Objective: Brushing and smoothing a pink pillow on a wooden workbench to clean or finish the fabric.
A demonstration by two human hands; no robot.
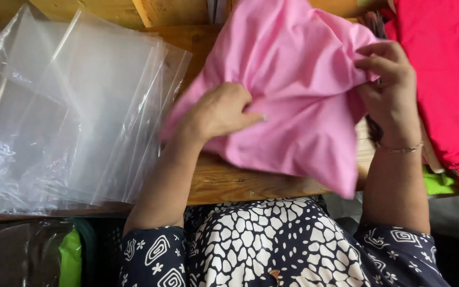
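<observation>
Pink garment (293, 90) mid-fold on the desk (240, 183): left hand (221, 109) presses its centre, right hand (391, 87) pinches its edge. Next fold likely needs both grips kept.

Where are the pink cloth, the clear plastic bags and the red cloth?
pink cloth (293, 69): head view, on its smooth upper middle.
clear plastic bags (81, 111): head view, on the middle of the top bag.
red cloth (447, 69): head view, on its flat upper part.

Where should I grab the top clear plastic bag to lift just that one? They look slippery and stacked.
Pinch the top clear plastic bag at its right edge, nearest the left hand. There the fanned stack staggers its edges, so one sheet can probably be separated. Come from the right.
</observation>
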